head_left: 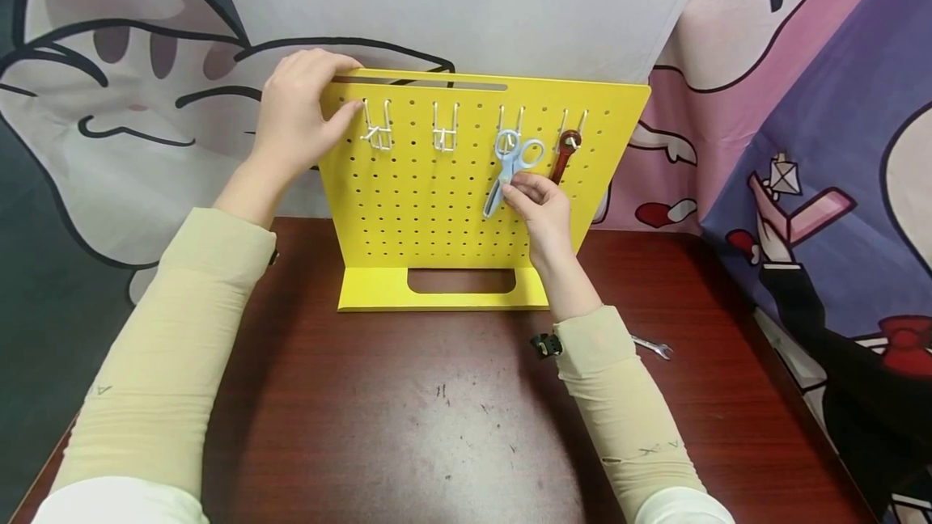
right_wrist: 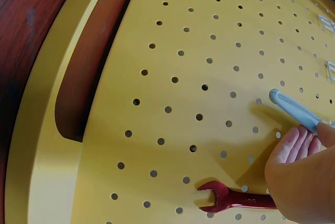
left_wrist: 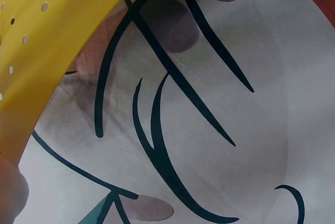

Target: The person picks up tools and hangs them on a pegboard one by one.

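While the left hand (head_left: 302, 99) has the top left corner of the yellow pegboard (head_left: 422, 241) pinched, thumb on the front and other fingers mostly hidden behind the edge, the board seems steady enough. If that grip went slack, a push from the front could probably tip it or slide it on the worktop (head_left: 429, 395).

Moving right, you've got the first hook (head_left: 377, 136) and second hook (head_left: 445, 133), then the third hook (head_left: 502, 116), where the light blue scissors (head_left: 507, 171) are: handles up, blades angled down-left. One loop overlaps the hook's tip, but I honestly can't tell if it's threaded on. The right hand (head_left: 542, 209) has them pinched between thumb and fingers, so my worry is letting go too early: a loop merely resting there would drop.

Next over, the red wrench (head_left: 564, 156) hangs on the fourth hook (head_left: 564, 120), close enough for a stray knuckle to knock it off. Last, a silver wrench (head_left: 658, 348), partly hidden by the right sleeve (head_left: 633, 419), could get shoved by a sweeping forearm.
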Demonstrator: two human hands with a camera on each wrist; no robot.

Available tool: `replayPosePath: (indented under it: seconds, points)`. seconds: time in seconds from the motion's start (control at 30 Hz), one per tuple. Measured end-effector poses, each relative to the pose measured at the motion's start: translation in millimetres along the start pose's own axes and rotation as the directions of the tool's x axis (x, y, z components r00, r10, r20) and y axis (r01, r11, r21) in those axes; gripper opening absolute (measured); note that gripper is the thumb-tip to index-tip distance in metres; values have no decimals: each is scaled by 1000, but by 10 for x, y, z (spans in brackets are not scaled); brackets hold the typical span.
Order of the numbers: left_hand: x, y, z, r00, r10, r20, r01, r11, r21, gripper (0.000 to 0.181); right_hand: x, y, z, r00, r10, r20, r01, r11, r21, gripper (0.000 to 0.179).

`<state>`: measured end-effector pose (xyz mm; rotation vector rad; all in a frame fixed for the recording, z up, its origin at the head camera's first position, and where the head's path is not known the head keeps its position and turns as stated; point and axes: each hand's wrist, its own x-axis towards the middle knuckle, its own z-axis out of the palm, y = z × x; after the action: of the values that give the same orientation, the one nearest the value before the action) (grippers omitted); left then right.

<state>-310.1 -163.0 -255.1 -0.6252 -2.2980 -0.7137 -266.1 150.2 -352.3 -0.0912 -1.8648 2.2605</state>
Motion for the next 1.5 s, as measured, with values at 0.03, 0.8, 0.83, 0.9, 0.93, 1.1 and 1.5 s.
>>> replayPosePath:
  seconds: [0.03, 0.8, 0.83, 0.9, 0.93, 1.1, 1.5]
  points:
    - [-1, -1, -1, 1000, -1, -1, 1, 1000, 0, 35, 0, 0, 1, 1000, -4, 1, 4, 1000, -1, 13]
    - [-14, -24, 16, 1000, 25, -8, -25, 1000, -11, 34, -125, 12, -261, 984, 100, 150, -93, 994, -48, 26]
    - [-14, -24, 17, 1000, 25, -8, -25, 1000, -9, 34, -137, 12, -287, 982, 99, 161, -90, 994, -63, 29]
    - [-13, -25, 19, 1000, 25, -9, -25, 1000, -7, 34, -163, 14, -340, 979, 99, 176, -83, 992, -95, 30]
    - [-12, -26, 20, 1000, 24, -8, -24, 1000, -8, 34, -177, 17, -370, 978, 97, 182, -78, 991, -110, 29]
    - [-14, -17, 11, 1000, 21, -4, -21, 1000, -14, 35, -241, 38, -545, 973, 96, 208, -56, 980, -191, 24]
    - [-1, -16, 4, 1000, 23, -8, -23, 1000, -9, 35, -422, 102, -963, 959, 148, 241, -33, 906, -423, 27]
